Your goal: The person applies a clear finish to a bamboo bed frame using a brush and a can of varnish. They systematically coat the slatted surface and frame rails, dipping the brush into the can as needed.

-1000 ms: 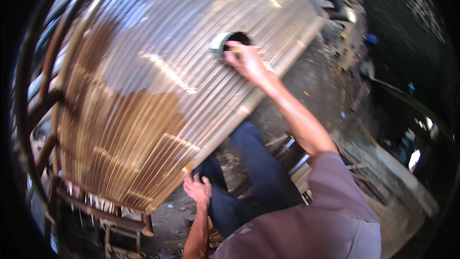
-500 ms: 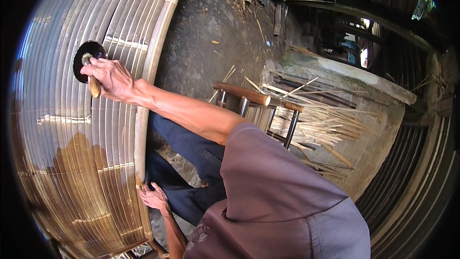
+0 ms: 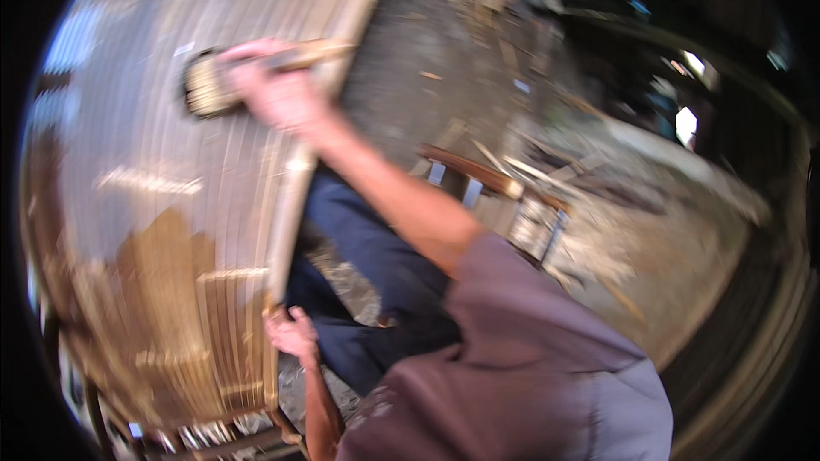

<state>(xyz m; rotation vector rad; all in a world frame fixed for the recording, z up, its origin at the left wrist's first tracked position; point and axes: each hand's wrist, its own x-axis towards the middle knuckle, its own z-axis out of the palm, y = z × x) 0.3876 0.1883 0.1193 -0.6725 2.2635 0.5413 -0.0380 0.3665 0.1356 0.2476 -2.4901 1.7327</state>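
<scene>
A wide brush with pale bristles is in my right hand, which is closed on it. Its wooden handle points off to the right, toward the edge of the bamboo-slat surface. A dark round bowl shows partly behind the bristles; motion blur hides whether the two touch. Lower down, my left hand has its fingers curled on the bamboo pole along the edge. Between the hands, on the slats, spreads a darker, shiny brown patch.
My legs in dark trousers are close beside the bamboo edge. A small wooden and bamboo seat or rack stands to the right, with loose pale strips beyond it. Bare ground lies past the surface's edge.
My right hand has turned the brush: its bristles now show and its handle points right instead of down. The whole view has shifted and blurred. My left hand stays at the edge.
</scene>
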